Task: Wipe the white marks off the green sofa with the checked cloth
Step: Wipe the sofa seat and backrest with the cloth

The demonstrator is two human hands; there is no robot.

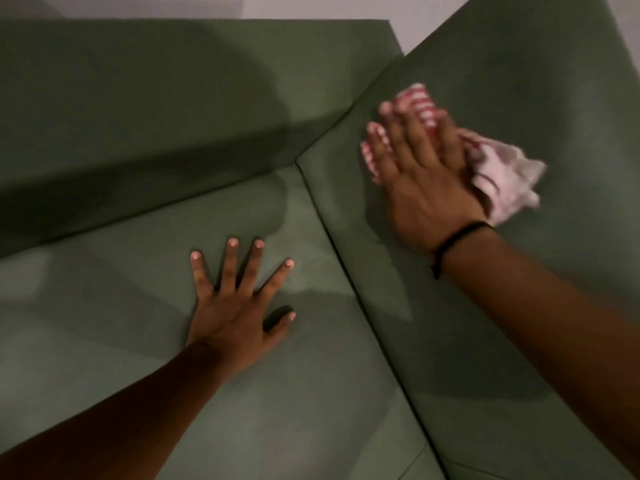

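Note:
The green sofa [145,98] fills the view, with its seat cushion at lower left and an upright padded panel on the right. My right hand [426,181] lies flat on that right panel and presses the red-and-white checked cloth [502,174] against it; the cloth bunches out above the fingers and to the right of the palm, and both are blurred. My left hand [239,306] rests flat on the seat cushion with its fingers spread and nothing in it. No white marks show clearly on the fabric.
A pale wall [311,5] shows above the sofa back. A seam [349,271] runs diagonally between the seat cushion and the right panel. A black band sits on my right wrist.

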